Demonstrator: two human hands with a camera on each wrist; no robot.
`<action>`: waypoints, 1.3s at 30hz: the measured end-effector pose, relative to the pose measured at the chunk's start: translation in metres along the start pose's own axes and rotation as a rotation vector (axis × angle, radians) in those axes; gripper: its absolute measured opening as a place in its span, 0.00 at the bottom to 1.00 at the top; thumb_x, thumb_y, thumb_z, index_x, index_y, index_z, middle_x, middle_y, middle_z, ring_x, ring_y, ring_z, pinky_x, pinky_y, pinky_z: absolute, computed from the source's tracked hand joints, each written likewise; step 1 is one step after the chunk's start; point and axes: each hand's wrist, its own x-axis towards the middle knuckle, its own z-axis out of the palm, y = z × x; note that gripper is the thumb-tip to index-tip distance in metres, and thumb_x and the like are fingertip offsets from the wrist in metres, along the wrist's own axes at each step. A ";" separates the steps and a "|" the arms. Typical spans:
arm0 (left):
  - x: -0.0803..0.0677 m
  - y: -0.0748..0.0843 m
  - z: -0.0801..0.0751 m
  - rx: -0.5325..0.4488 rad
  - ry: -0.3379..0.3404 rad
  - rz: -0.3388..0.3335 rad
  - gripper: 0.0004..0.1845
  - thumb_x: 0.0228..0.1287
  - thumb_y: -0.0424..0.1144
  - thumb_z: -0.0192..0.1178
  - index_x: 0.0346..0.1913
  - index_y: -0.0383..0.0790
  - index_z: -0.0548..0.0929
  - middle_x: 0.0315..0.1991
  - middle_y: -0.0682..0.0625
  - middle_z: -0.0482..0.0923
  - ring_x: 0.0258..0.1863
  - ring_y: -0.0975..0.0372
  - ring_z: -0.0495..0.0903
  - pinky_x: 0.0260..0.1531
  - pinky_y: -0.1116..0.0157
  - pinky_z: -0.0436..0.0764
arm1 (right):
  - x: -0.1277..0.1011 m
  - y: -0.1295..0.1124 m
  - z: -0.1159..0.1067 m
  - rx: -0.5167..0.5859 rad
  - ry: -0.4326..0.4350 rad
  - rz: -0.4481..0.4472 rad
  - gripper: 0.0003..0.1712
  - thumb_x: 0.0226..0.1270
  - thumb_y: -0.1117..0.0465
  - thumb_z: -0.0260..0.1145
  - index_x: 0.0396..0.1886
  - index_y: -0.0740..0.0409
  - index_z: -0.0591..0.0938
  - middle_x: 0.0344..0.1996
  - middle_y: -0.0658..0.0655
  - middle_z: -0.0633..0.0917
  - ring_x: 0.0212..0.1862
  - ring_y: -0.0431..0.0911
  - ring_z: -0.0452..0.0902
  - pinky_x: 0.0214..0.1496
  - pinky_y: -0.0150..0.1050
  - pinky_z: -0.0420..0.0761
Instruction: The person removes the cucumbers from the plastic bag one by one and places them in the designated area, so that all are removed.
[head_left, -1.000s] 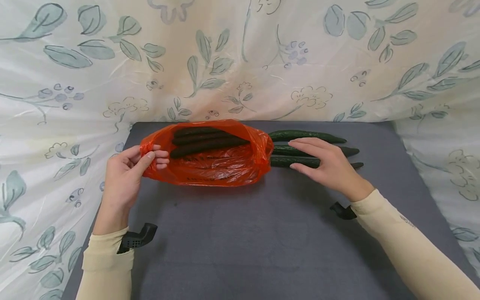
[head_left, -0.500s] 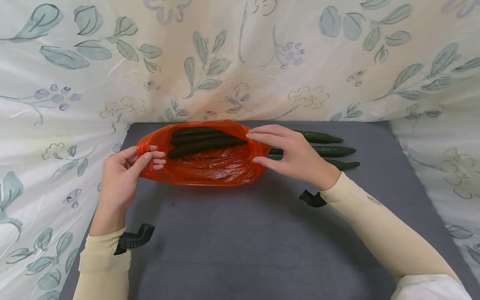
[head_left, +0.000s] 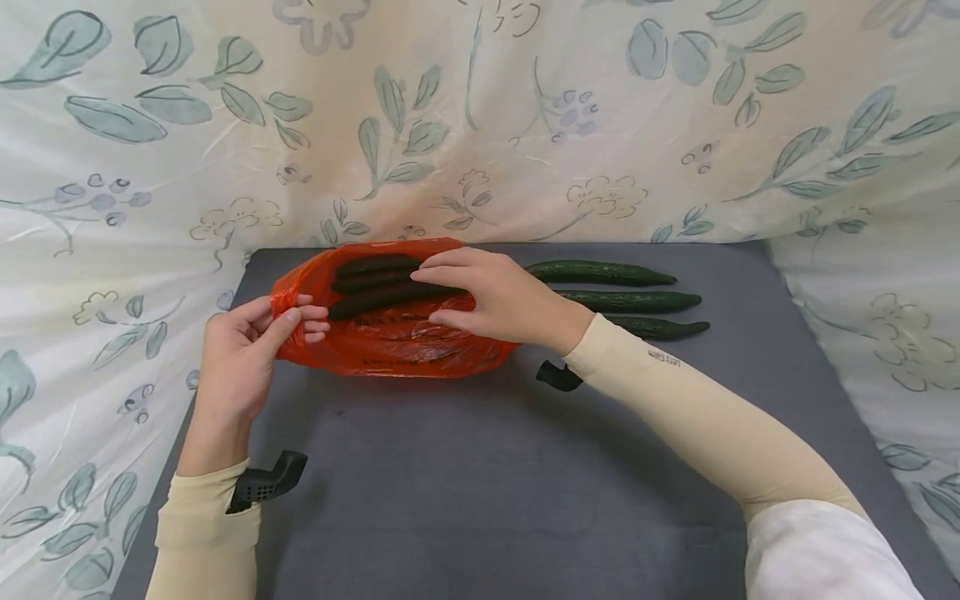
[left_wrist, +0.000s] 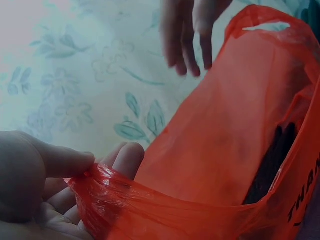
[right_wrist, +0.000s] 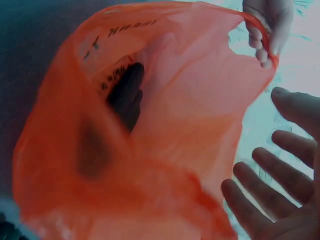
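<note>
Inside crinkled plastic bag (head_left: 397, 342), long, slender cucumbers (head_left: 378, 297)

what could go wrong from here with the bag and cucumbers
The left grip pinches one end of the red plastic bag while the right grip holds nothing, so the bag's mouth might sag. The plastic looks thin and could tear if lifted with the three cucumbers inside. The three cucumbers outside lie loose on the gray table and may roll if bumped.
</note>
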 end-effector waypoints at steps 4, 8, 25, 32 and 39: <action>0.000 0.001 0.000 0.003 0.003 0.003 0.12 0.79 0.29 0.64 0.58 0.24 0.85 0.44 0.40 0.92 0.38 0.54 0.94 0.47 0.63 0.89 | 0.018 -0.002 0.007 0.000 -0.055 0.011 0.30 0.74 0.52 0.77 0.72 0.53 0.84 0.68 0.55 0.83 0.71 0.47 0.75 0.76 0.41 0.74; -0.001 0.002 0.001 -0.005 0.006 -0.003 0.13 0.79 0.29 0.64 0.58 0.21 0.84 0.44 0.41 0.92 0.38 0.54 0.94 0.47 0.63 0.89 | 0.035 -0.001 0.013 -0.015 -0.113 0.024 0.30 0.75 0.50 0.76 0.72 0.53 0.84 0.68 0.54 0.84 0.71 0.47 0.75 0.78 0.37 0.70; -0.002 0.000 0.002 0.014 -0.004 -0.007 0.12 0.79 0.29 0.64 0.57 0.24 0.85 0.44 0.42 0.92 0.38 0.55 0.93 0.47 0.64 0.89 | 0.071 0.026 0.046 -0.072 -0.247 0.110 0.30 0.76 0.52 0.75 0.74 0.53 0.82 0.68 0.52 0.84 0.70 0.45 0.76 0.77 0.35 0.70; -0.001 -0.001 0.003 0.003 -0.020 -0.008 0.12 0.80 0.29 0.63 0.57 0.23 0.85 0.44 0.41 0.92 0.38 0.55 0.93 0.47 0.64 0.90 | 0.080 0.043 0.058 -0.052 -0.254 0.158 0.29 0.75 0.54 0.76 0.73 0.54 0.83 0.66 0.52 0.85 0.68 0.46 0.79 0.76 0.38 0.73; 0.000 -0.001 0.004 0.022 -0.018 -0.013 0.13 0.80 0.31 0.64 0.57 0.23 0.85 0.44 0.41 0.92 0.38 0.56 0.93 0.48 0.65 0.90 | 0.090 0.057 0.074 -0.088 -0.300 0.192 0.29 0.76 0.53 0.76 0.73 0.54 0.83 0.68 0.50 0.84 0.69 0.44 0.78 0.76 0.37 0.72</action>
